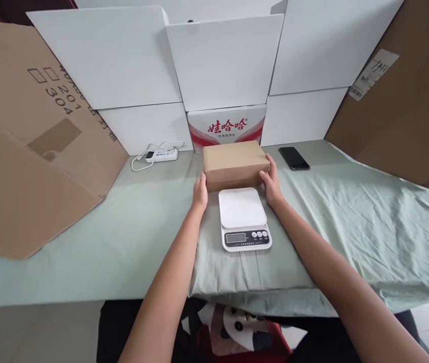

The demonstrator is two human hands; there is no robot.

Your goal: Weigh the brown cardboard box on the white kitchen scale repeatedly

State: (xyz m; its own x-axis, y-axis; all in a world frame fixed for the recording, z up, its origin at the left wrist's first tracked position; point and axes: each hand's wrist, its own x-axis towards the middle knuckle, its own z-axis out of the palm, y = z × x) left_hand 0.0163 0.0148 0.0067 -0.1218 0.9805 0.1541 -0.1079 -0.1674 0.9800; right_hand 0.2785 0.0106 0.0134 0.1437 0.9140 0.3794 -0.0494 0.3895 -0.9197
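A closed brown cardboard box is held between my two hands at the back middle of the table. My left hand presses on its left side, and my right hand grips its right front corner. Directly in front of the box lies a white kitchen scale with a small display and several round buttons along its near edge. Nothing rests on the scale's plate. Whether the box touches the table or hangs just above it, I cannot tell.
A black phone lies to the right of the box. On the left sits a white power strip with a coiled cable. White boxes form a back wall, with large cardboard sheets at the sides. Green cloth covers the table.
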